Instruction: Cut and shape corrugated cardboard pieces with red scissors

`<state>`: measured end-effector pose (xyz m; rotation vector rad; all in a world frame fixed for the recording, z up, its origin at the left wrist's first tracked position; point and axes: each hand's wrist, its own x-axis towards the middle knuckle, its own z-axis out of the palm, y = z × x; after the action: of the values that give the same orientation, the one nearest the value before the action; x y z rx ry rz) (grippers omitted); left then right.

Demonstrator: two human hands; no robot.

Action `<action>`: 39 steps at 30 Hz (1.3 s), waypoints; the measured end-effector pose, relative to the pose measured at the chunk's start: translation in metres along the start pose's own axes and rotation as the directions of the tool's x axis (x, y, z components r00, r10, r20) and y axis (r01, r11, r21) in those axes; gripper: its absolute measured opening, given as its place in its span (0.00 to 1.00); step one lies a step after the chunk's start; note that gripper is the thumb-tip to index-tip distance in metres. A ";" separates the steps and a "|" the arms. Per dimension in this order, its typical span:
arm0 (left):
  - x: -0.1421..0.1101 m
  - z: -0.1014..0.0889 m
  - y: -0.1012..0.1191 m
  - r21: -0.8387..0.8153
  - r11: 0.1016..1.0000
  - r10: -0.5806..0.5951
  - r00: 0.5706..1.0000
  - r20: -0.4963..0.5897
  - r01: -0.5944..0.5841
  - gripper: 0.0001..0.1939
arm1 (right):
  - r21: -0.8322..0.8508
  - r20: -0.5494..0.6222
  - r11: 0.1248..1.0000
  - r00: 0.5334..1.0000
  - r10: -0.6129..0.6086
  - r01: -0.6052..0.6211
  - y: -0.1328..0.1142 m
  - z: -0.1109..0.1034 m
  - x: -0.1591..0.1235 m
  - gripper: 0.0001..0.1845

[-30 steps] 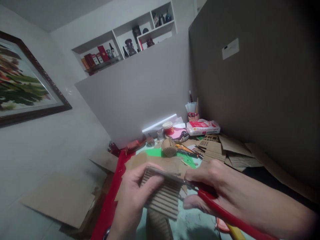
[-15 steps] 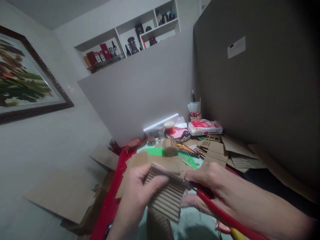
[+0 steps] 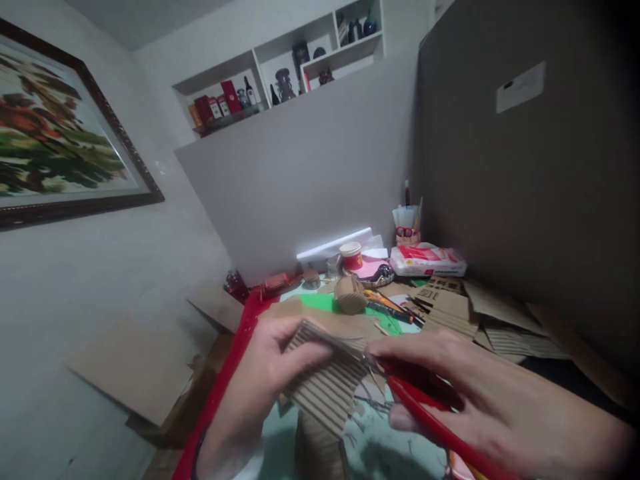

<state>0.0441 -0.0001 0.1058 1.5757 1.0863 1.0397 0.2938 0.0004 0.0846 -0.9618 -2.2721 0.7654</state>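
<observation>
My left hand [image 3: 273, 370] pinches a piece of corrugated cardboard [image 3: 325, 390] with its ridges facing up, the thumb lying on top. My right hand [image 3: 450, 380] grips a pair of red-handled scissors [image 3: 420, 407]. Their blades are mostly hidden and meet the cardboard's right edge, close to my right fingertips. The handles look spread apart. Under the hands lies a pale green table surface [image 3: 395, 437] with scraps on it. Below the cardboard a brown strip shows in part.
Beyond the hands stands a small cardboard roll [image 3: 350, 295] on a green sheet [image 3: 320, 302]. Cardboard pieces [image 3: 445, 307] pile up on the right. Behind are a red paper cup [image 3: 351, 256], a tissue pack [image 3: 427, 259] and a pen holder [image 3: 408, 230]. Grey panels [image 3: 310, 180] wall the table.
The view has swung slightly left, so the background sits further right. The scissor handles have spread wider in my right hand. My left hand still holds the cardboard.
</observation>
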 end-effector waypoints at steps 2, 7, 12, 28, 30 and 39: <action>0.000 0.003 -0.001 0.020 1.000 0.000 1.000 -0.004 0.000 0.06 | -0.020 -0.036 1.000 0.999 -0.020 0.020 -0.008 0.000 0.003 0.15; 0.001 0.012 -0.004 -0.031 0.999 -0.037 0.999 -0.021 0.037 0.04 | 0.000 -0.063 1.000 0.998 -0.023 0.024 -0.017 0.004 0.007 0.16; 0.001 0.014 -0.004 -0.064 0.996 -0.062 0.997 -0.034 0.060 0.06 | -0.002 -0.057 0.999 0.998 -0.034 0.034 -0.011 0.009 0.008 0.20; 0.003 0.010 -0.009 -0.041 0.996 -0.083 0.996 -0.021 0.082 0.10 | 0.070 -0.029 0.997 0.999 -0.022 0.024 0.001 0.024 0.010 0.20; 0.002 0.011 -0.008 -0.013 0.997 -0.075 0.997 -0.026 0.074 0.09 | 0.048 -0.023 0.999 1.000 -0.008 0.009 0.000 0.027 0.009 0.21; 0.003 0.015 -0.006 -0.035 0.997 -0.066 0.997 -0.027 0.065 0.09 | 0.050 0.022 0.999 1.000 0.001 -0.002 0.006 0.029 0.014 0.22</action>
<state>0.0583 0.0004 0.0967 1.4929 1.1267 1.0342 0.2690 0.0069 0.0645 -0.9364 -2.2602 0.8325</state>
